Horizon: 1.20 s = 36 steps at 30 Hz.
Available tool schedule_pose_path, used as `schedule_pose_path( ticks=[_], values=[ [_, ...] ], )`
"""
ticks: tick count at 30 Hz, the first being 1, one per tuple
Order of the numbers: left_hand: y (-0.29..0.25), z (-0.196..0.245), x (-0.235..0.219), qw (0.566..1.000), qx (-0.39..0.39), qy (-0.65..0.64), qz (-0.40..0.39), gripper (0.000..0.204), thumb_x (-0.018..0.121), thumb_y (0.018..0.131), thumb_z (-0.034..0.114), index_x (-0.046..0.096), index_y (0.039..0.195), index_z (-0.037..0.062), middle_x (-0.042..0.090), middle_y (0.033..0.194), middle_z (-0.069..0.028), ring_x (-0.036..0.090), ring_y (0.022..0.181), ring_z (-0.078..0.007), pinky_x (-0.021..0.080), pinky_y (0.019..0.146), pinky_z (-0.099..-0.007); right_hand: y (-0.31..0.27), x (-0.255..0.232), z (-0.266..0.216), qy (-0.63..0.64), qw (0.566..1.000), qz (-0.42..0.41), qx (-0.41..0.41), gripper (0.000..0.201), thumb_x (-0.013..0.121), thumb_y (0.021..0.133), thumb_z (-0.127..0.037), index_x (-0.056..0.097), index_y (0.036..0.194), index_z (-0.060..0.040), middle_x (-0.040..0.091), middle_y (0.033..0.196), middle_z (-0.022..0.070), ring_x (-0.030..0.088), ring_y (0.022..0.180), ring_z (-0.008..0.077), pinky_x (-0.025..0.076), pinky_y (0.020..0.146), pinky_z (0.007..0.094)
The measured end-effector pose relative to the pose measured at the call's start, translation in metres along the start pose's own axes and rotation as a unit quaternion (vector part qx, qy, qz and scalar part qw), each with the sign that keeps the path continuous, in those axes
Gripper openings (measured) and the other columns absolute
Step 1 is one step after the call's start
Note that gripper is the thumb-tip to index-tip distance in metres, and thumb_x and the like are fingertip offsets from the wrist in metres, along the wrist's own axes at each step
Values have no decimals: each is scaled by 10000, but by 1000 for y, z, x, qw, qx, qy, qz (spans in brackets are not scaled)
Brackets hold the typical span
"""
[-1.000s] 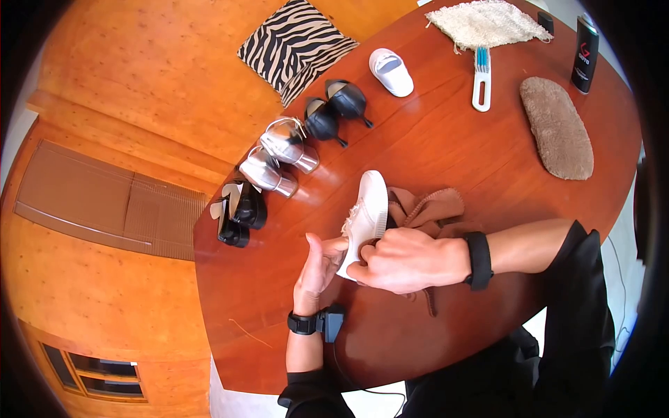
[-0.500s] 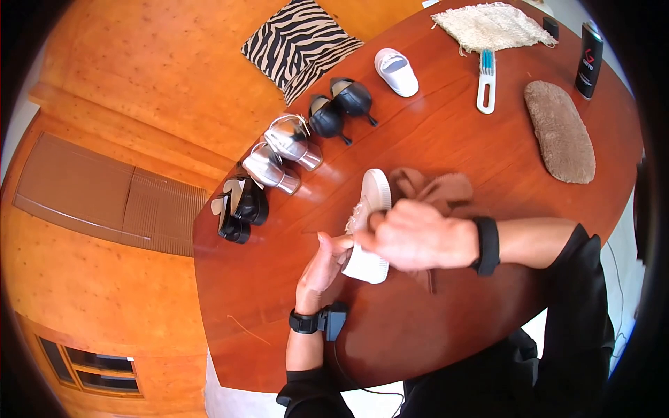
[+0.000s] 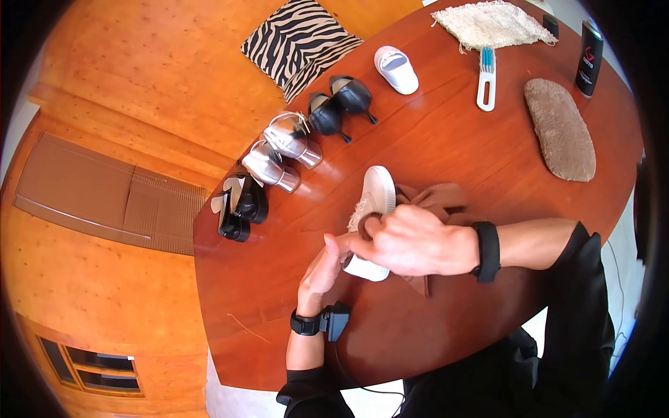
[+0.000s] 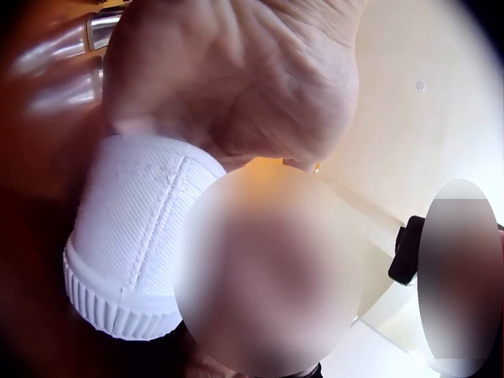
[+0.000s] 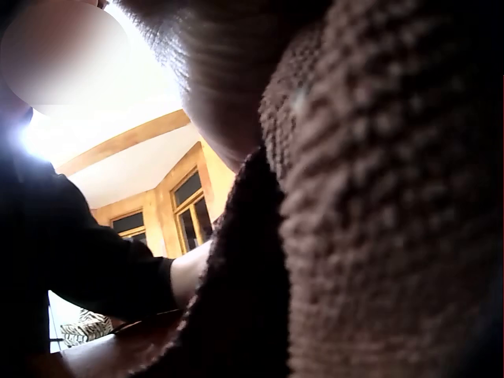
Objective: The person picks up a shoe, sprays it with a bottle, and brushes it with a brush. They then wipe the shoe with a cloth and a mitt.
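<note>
Tilted on its side in the head view is a white lace-up shoe [image 3: 378, 188]. My left hand [image 3: 322, 273] holds it by its opening, thumb raised and the other fingers partly hidden at the shoe. The shoe's ribbed heel [image 4: 138, 228] shows below the left palm [image 4: 236, 79] in the left wrist view. My right hand [image 3: 418, 244] grips a bunched brown cloth [image 3: 442, 200] against the side of the shoe, and the cloth's loose part trails onto the table. Textured cloth [image 5: 378, 213] fills much of the right wrist view beside the right hand [image 5: 228, 71].
Black shoes [image 3: 249, 200], silver heels [image 3: 291, 139] and black heels [image 3: 350, 96] line the table's far left edge, with a white slipper [image 3: 396, 70] beyond. To the right are a brush [image 3: 486, 90], a cream cloth [image 3: 491, 24], a brown fuzzy pad [image 3: 561, 132] and a spray can [image 3: 589, 63].
The right hand with the cloth has shifted from near the heel up along the shoe, then slightly back down. My left hand keeps its hold, and the shoe has moved slightly right.
</note>
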State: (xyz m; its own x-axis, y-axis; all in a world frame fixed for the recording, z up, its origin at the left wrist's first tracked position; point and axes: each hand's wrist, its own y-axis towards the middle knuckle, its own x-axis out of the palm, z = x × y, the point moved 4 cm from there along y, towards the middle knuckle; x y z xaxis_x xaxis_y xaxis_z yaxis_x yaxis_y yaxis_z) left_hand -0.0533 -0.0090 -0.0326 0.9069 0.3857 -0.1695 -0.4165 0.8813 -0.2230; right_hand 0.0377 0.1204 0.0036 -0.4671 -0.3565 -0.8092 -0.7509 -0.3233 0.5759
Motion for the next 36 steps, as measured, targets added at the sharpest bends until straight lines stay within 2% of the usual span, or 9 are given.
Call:
schedule_pose_path(
  ticks=[9,12,16,18,21,26,30,34,36],
  values=[
    [4,13,13,1000,-1,-1,-22,955,135,815,762,528,1155,-40,555,1012,-81,469,921,-154,382,842,-294,-19,24,-48,1,992,44,-118,112,575,669,-132,559,719,-32,484,585,71,541,480,152,430,387,272],
    [7,18,16,989,41,137,-28,981,79,787,787,547,1034,-39,534,869,-98,468,805,-165,409,721,-314,-18,23,-43,68,992,24,-107,110,574,681,-126,564,728,-27,492,594,76,548,480,160,428,378,287],
    [7,9,11,988,27,152,-20,970,49,787,782,544,958,-34,513,801,-86,461,737,-172,404,673,-326,-12,11,-27,82,991,-4,-109,110,569,709,-132,575,769,-40,515,615,99,574,497,192,433,370,315],
    [4,-7,-1,988,-3,151,-11,955,37,800,765,552,957,-24,531,819,-70,486,768,-169,416,709,-311,-5,6,-9,90,990,-80,-76,136,557,764,-154,581,869,-70,553,657,104,583,508,237,460,401,345],
    [4,-6,-1,996,-22,90,5,958,20,830,723,572,1042,-31,588,964,-80,533,877,-185,419,826,-310,3,-1,28,108,991,-83,18,162,565,788,-191,579,926,-107,601,731,105,612,566,274,480,460,388],
    [7,3,5,991,-9,131,-5,961,27,830,725,563,1050,-42,599,944,-112,541,874,-196,420,819,-311,3,1,87,27,986,-95,134,169,571,806,-205,566,923,-83,611,730,108,620,605,305,482,515,418],
    [8,13,9,977,13,212,-14,968,35,822,741,566,992,-50,605,853,-119,557,808,-208,443,754,-329,2,5,74,-5,981,-121,151,191,575,802,-202,557,933,-64,617,734,116,622,610,310,485,527,419],
    [6,17,12,970,-10,243,-15,991,10,817,733,554,1052,-61,589,901,-108,536,841,-182,426,760,-313,5,2,35,143,981,-99,84,225,575,751,-137,572,929,1,614,669,159,636,646,325,508,545,427],
    [5,17,10,969,33,237,58,806,176,896,664,575,881,-35,600,814,-147,569,752,-261,449,692,-361,4,2,25,162,978,-113,70,230,582,747,-139,570,928,3,619,678,156,636,657,329,512,556,430]
  ],
)
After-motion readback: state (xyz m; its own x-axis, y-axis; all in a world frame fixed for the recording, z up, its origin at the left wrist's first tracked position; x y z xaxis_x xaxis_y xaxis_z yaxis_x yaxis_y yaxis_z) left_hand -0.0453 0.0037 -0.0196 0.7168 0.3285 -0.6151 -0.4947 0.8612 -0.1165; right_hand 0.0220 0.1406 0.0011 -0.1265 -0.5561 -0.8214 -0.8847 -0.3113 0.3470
